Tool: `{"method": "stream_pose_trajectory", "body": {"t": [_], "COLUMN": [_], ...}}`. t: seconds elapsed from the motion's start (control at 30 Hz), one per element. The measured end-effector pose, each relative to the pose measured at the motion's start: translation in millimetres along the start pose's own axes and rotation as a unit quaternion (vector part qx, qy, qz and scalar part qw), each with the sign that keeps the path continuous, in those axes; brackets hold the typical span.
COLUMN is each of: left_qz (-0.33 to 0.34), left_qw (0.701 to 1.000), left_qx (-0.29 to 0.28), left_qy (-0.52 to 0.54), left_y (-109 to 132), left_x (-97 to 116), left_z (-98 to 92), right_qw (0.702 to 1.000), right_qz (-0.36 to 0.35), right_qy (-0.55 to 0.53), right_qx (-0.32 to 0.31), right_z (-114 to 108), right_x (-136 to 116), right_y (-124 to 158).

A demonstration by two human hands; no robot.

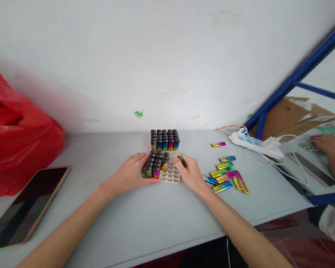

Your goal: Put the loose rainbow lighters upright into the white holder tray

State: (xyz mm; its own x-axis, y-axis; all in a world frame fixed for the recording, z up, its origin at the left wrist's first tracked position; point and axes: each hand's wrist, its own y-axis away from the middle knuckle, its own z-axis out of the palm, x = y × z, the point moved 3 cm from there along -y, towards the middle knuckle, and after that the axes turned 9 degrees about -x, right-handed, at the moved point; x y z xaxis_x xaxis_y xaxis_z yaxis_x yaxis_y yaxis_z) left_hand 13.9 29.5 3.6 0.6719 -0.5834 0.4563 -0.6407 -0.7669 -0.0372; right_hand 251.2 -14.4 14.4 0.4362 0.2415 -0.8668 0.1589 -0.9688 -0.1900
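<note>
Gray tabletop [145, 227]: It spans the foreground, with the person's two bare forearms reaching in over its near edge.
Phone [28, 208]: A dark-screened handset lies flat at far left, well apart from the hands.
Left hand [135, 169]: Thumb and fingers spread wide around the left end of the tray, the thumb along its front edge; whether they grip or merely rest there cannot be told.
Pale tray [170, 178]: A tray of round pockets sits between the two hands, its right portion bare.
Upright lighters [156, 163]: Black-topped and standing close together, they fill the tray's left side.
Right hand [188, 171]: Thumb and fingers close narrowly on a single green lighter [182, 160] at the tray's right side, most of it hidden.
Loose lighters [225, 175]: Metallic and multicolored, they lie in an overlapping scatter right of the right hand.
Red plastic bag [25, 137]: It bulges at the left, behind the phone.
Rear block of lighters [165, 140]: More stand in rows just behind the tray.
Power strip [255, 145]: White, with cords, at the right.
White wall [100, 56]: It backs the table.
Co-worker's hand [328, 143]: Visible beyond a blue metal frame [296, 74], near cardboard [284, 113].
</note>
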Motion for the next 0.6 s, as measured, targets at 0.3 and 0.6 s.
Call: {"method": "stream_pose_trajectory", "body": {"t": [0.3, 0.6], "left_qz": [-0.011, -0.005], "left_qw": [1.000, 1.000], "left_qx": [-0.010, -0.009], "left_qy": [0.006, 0.004], "left_y": [-0.3, -0.3], "left_x": [2.4, 3.4], "left_z": [-2.2, -0.9], "right_qw": [1.000, 0.993], "right_qz": [0.007, -0.070], "right_qy": [0.017, 0.085], "right_qx": [-0.003, -0.037], "right_z": [0.9, -14.8], "right_x": [1.3, -12.6], "right_y": [0.7, 6.3]}}
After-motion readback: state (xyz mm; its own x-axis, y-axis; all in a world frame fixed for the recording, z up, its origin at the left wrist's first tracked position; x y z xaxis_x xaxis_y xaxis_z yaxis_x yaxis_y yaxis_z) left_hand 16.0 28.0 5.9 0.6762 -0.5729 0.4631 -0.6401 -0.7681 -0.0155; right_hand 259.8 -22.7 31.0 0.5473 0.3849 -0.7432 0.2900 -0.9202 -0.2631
